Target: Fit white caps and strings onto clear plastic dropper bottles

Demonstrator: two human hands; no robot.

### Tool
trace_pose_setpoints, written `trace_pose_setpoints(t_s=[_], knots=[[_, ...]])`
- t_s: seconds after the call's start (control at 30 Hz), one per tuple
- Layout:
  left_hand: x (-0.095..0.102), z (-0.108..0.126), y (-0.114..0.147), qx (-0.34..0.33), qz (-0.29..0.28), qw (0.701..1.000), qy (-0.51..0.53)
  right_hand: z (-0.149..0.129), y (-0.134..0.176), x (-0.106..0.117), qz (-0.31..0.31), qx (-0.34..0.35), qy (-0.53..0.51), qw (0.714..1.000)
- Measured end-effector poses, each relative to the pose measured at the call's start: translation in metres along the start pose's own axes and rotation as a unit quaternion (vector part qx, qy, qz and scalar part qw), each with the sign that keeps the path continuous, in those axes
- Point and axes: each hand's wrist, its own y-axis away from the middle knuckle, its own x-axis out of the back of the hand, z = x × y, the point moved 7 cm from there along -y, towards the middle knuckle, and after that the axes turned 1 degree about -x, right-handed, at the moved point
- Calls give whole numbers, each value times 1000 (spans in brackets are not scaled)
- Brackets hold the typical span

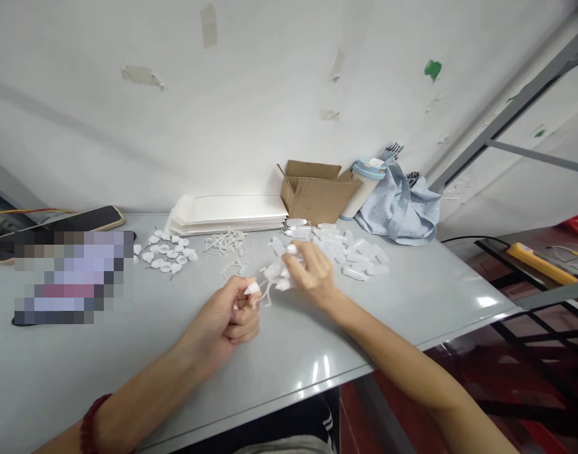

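My left hand is closed, with a small white cone-shaped plastic cap pinched between thumb and forefinger. A thin pale cord curls just beside it. My right hand is closed in a pinch around a small white rounded plastic piece. Beneath its fingers lie several white plastic pieces, partly hidden. Translucent plastic vials are scattered to the right of that hand. Beyond my left hand are a heap of pale cords and a group of white ring-like caps.
White flat packets are stacked against the wall, beside an open cardboard box. A lidded cup and a blue cloth bag stand at the back right. A phone and a blurred-out device lie left on the grey table.
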Motion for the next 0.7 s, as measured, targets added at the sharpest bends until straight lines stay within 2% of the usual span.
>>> trace_pose_setpoints(t_s=[0.13,0.23,0.3,0.37,0.4,0.43,0.47,0.53,0.6,0.7], knots=[[9,20,8,-44,36,996,74,24,5,-10,-27,-49,29,998],[18,36,11,-78,64,991,92,16,8,-22,-108,-43,-17,993],[21,43,13,-108,79,990,38,1,9,-28,-171,-14,-54,984],[21,52,17,-176,105,973,-108,-12,9,-30,-211,11,-75,975],[19,58,20,-229,124,942,-211,-17,9,-29,-223,19,-83,971],[14,64,24,-292,139,890,-322,-20,9,-29,-233,24,-90,968],[7,68,29,-357,146,818,-428,-22,9,-28,-240,26,-98,965],[-10,64,36,-458,127,654,-589,-26,8,-27,-249,31,-112,962],[-20,52,36,-507,83,524,-680,-29,7,-25,-243,36,-114,963],[-25,39,36,-537,65,390,-745,-35,7,-24,-232,47,-106,966]])
